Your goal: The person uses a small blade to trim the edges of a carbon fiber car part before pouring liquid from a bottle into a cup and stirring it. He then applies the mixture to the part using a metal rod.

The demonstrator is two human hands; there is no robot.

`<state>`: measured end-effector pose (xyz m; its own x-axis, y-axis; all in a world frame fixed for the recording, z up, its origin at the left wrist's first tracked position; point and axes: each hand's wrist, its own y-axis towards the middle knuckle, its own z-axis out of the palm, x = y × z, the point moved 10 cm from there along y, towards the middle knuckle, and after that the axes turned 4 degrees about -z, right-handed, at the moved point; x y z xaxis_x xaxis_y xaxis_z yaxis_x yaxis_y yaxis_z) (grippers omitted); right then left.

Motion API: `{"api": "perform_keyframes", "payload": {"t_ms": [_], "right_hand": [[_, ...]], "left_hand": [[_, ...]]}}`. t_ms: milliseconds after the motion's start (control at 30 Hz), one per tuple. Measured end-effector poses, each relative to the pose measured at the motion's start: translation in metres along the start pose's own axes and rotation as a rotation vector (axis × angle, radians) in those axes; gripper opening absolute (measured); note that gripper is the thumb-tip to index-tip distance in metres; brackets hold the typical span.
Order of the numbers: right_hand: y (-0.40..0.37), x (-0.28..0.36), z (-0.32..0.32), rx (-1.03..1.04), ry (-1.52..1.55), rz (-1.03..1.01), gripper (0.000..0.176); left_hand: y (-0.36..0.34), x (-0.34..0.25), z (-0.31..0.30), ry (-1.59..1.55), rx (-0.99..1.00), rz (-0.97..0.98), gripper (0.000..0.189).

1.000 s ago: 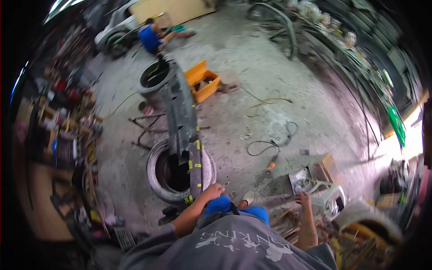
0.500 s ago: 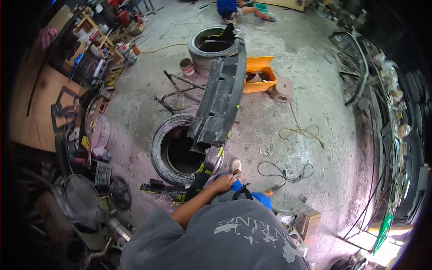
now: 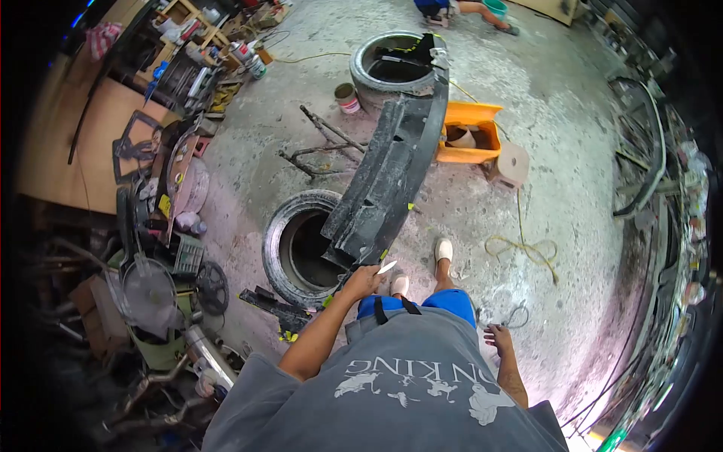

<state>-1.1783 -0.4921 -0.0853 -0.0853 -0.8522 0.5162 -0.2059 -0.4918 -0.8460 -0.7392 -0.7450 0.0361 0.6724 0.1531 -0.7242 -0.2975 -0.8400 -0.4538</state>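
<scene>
The grip of the left hand (image 3: 363, 282) is clamped on a small white pointed tool (image 3: 386, 267), whose tip comes out of the fingers toward 1 o'clock. This hand is at the near end of a long dark panel (image 3: 401, 169); whether the skin touches the panel, I cannot tell. The right hand (image 3: 497, 339), at 4 o'clock from the left, has its fingers apart, and it hangs beside the person's blue shorts (image 3: 452, 301). In the view it is close to a loop of dark cable (image 3: 518, 315).

From the left hand the panel goes away toward 12 and 1 o'clock, with its ends over two tyres: the near tyre (image 3: 276, 248) at 10 o'clock, the far tyre (image 3: 363, 66) at 12. A piece of yellow tape (image 3: 411, 206) is on the panel's right edge. Just beside the panel, at 1 o'clock, an orange box (image 3: 468, 155) is standing with its lid raised. A stool (image 3: 512, 162) is next to it. Between 11 and 12 o'clock I see a metal frame (image 3: 331, 145) on the floor. Farther, past 12 o'clock, another person (image 3: 476, 7) sits near a green bucket (image 3: 495, 9).
</scene>
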Motion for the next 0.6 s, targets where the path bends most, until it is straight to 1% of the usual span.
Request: {"api": "perform_keyframes", "payload": {"t_ms": [67, 133, 200, 233, 300, 333, 400, 433, 467, 533, 600], "right_hand": [[0.043, 0.027, -0.017, 0.030, -0.043, 0.011, 0.033], [0.075, 0.070, -0.020, 0.112, -0.122, 0.019, 0.033], [0.101, 0.125, -0.027, 0.135, -0.128, -0.055, 0.033], [0.122, 0.148, -0.035, 0.123, -0.155, -0.093, 0.032], [0.155, 0.188, -0.048, 0.126, -0.186, -0.144, 0.032], [0.165, 0.212, -0.051, 0.139, -0.188, -0.164, 0.032], [0.180, 0.256, -0.055, 0.109, -0.234, -0.197, 0.032], [0.191, 0.273, -0.056, 0.108, -0.204, -0.217, 0.031], [0.198, 0.284, -0.054, 0.115, -0.177, -0.229, 0.030], [0.210, 0.296, -0.041, 0.141, -0.172, -0.223, 0.031], [0.219, 0.304, -0.016, 0.208, -0.234, -0.212, 0.032]], "left_hand": [[-0.006, -0.013, -0.013, -0.031, -0.043, -0.138, 0.030], [-0.009, -0.007, -0.010, -0.002, -0.055, -0.191, 0.026], [-0.011, -0.005, -0.005, -0.027, -0.097, -0.268, 0.026], [-0.006, -0.009, -0.002, -0.024, -0.091, -0.260, 0.026], [-0.005, -0.010, 0.001, -0.041, -0.162, -0.254, 0.027], [-0.006, -0.010, 0.009, -0.039, -0.144, -0.246, 0.027], [-0.004, 0.006, 0.012, -0.163, -0.210, -0.355, 0.026], [-0.006, 0.004, 0.010, -0.249, -0.280, -0.369, 0.025], [-0.011, 0.003, 0.010, -0.220, -0.335, -0.374, 0.024], [-0.016, 0.000, 0.016, -0.226, -0.372, -0.367, 0.025], [-0.017, -0.004, 0.024, -0.189, -0.353, -0.372, 0.025]]}}
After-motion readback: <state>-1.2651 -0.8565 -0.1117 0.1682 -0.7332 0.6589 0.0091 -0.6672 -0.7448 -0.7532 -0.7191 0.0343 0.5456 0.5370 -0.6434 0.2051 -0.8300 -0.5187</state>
